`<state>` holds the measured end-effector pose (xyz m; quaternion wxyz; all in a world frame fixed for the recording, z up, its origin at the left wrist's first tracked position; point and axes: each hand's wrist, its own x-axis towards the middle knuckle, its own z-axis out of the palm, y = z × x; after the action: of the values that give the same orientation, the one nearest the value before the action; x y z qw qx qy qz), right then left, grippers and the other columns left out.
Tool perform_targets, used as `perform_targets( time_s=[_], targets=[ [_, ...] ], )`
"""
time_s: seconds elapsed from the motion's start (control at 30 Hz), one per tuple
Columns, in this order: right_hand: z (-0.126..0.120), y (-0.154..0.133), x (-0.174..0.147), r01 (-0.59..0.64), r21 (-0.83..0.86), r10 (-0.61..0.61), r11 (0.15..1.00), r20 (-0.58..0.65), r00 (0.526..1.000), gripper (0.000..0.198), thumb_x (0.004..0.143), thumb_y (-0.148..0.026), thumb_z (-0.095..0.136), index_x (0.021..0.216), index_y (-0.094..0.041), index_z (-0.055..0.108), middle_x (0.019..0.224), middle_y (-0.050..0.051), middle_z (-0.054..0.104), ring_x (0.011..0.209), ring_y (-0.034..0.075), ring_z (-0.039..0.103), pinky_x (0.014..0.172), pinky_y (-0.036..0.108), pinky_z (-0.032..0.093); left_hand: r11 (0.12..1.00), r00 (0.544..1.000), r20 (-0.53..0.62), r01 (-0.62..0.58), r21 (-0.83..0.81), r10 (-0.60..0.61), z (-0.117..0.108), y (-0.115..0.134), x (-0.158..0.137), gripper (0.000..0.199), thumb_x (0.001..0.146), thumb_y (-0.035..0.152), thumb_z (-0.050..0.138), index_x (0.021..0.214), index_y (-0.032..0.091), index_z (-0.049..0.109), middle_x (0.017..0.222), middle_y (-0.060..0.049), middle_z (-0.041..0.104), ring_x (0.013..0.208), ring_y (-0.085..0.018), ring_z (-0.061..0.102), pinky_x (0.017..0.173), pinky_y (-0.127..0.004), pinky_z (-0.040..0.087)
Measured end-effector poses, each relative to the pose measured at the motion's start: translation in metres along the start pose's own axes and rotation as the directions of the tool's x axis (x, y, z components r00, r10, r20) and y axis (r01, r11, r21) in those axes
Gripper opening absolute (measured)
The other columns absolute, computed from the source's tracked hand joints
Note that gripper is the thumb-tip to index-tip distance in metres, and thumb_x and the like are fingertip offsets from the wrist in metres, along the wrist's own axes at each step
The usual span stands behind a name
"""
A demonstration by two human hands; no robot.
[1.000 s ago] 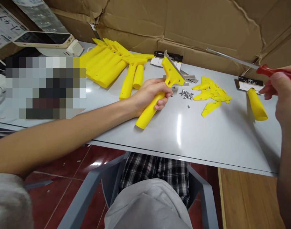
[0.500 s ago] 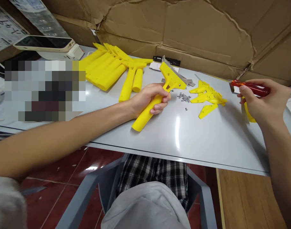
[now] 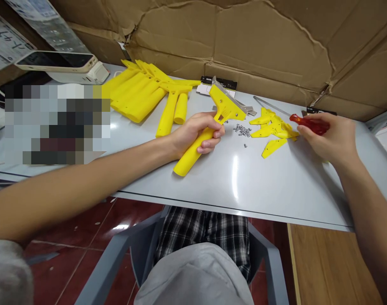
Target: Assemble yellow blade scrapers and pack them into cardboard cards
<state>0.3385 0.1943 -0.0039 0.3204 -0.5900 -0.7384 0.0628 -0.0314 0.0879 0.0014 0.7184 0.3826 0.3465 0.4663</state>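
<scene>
My left hand is wrapped round the yellow handle of a scraper. The scraper's wide head points up and away, with a metal blade along its far edge and a screw in its face. In my right hand is a screwdriver with a translucent red handle, its long shaft pointing left over the table's back. Between the hands lie a heap of small screws and a pile of flat yellow plates. Several metal blades lie partly hidden behind the scraper head.
Several yellow scraper handles lie in a row at the back left of the white table. A black and white box stands against the cardboard. A phone is at the far left, near a blurred-out patch.
My right hand has moved left with the screwdriver, whose shaft now shows beyond the yellow plates. My left hand keeps its hold on the scraper, and the view has shifted slightly.
</scene>
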Motion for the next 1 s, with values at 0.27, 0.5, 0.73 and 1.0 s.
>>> perform_targets(
  time_s=[0.27, 0.5, 0.73, 1.0],
  targets=[
    [0.005, -0.006, -0.001, 0.041, -0.132, -0.021, 0.990, 0.150, 0.988, 0.032, 0.090, -0.032, 0.079, 0.121, -0.023, 0.079, 0.103, 0.006, 0.076, 0.086, 0.015, 0.070, 0.092, 0.033, 0.050, 1.000, 1.000, -0.014, 0.006, -0.009, -0.006, 0.001, -0.001, -0.001, 0.018, 0.074, 0.018, 0.071, 0.077, 0.019, 0.054, 0.060, 0.002, 0.058, 0.035, -0.005, 0.041, 0.029, -0.015, 0.033],
    [0.007, -0.001, -0.001, 0.087, -0.060, -0.078, 0.994, 0.137, 0.987, 0.041, 0.086, -0.041, 0.073, 0.121, -0.021, 0.078, 0.102, 0.007, 0.076, 0.083, 0.017, 0.068, 0.086, 0.035, 0.054, 1.000, 1.000, -0.022, 0.017, -0.016, -0.018, 0.001, 0.000, 0.000, 0.017, 0.074, 0.018, 0.071, 0.075, 0.018, 0.054, 0.059, 0.002, 0.057, 0.034, -0.005, 0.041, 0.029, -0.015, 0.033],
    [0.004, -0.008, -0.004, 0.069, -0.137, -0.038, 0.988, 0.213, 0.976, 0.050, 0.088, -0.049, 0.071, 0.131, -0.024, 0.077, 0.111, 0.010, 0.076, 0.099, 0.026, 0.072, 0.100, 0.046, 0.055, 0.998, 0.998, -0.045, 0.045, -0.041, -0.046, 0.003, 0.002, 0.000, 0.018, 0.074, 0.017, 0.069, 0.077, 0.019, 0.051, 0.060, 0.003, 0.056, 0.034, -0.005, 0.040, 0.029, -0.014, 0.032],
    [0.006, -0.008, -0.007, 0.131, -0.186, -0.087, 0.974, 0.228, 0.970, 0.055, 0.093, -0.050, 0.068, 0.139, -0.021, 0.072, 0.125, 0.015, 0.072, 0.104, 0.026, 0.068, 0.105, 0.049, 0.052, 0.997, 0.998, -0.041, 0.048, -0.063, -0.050, 0.003, 0.003, 0.002, 0.017, 0.076, 0.015, 0.065, 0.076, 0.020, 0.049, 0.062, 0.004, 0.055, 0.035, -0.004, 0.039, 0.029, -0.013, 0.032]
  ],
)
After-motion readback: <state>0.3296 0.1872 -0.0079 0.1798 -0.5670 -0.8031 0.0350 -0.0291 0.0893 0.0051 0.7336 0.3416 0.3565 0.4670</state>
